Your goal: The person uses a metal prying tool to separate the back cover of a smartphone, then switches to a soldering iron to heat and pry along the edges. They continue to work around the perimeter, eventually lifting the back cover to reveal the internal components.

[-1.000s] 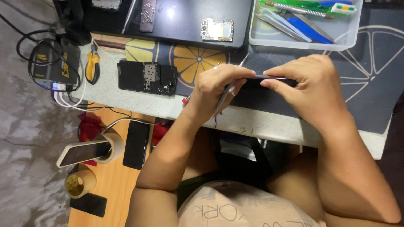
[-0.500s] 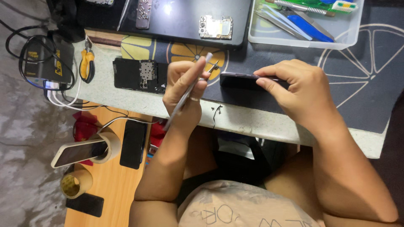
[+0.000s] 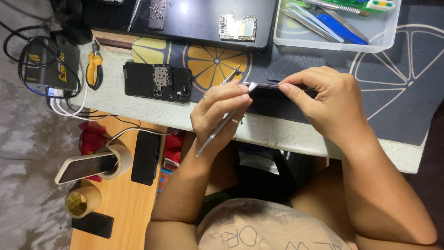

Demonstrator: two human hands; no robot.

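Observation:
My right hand [image 3: 329, 105] grips a dark phone [image 3: 264, 86] and holds it on its edge over the dark fruit-print mat [image 3: 397, 102]. My left hand [image 3: 217, 111] holds a thin metal tool [image 3: 213, 135] like a pen. The tool's white tip touches the left end of the phone. A pair of metal tweezers [image 3: 230, 76] lies on the mat just above my left hand.
An opened phone frame [image 3: 157, 82], yellow-handled pliers [image 3: 94, 69] and a black box with cables [image 3: 46, 69] lie at the left. A circuit board [image 3: 237, 28] and a clear tray of tools [image 3: 333, 28] sit at the back. Below is a wooden bench [image 3: 125, 208] with phones [image 3: 146, 157] and tape rolls [image 3: 83, 201].
My left hand drew away from the phone with the tool raised, then came back. The tool tip now rests at the phone's left end. My right hand kept its hold.

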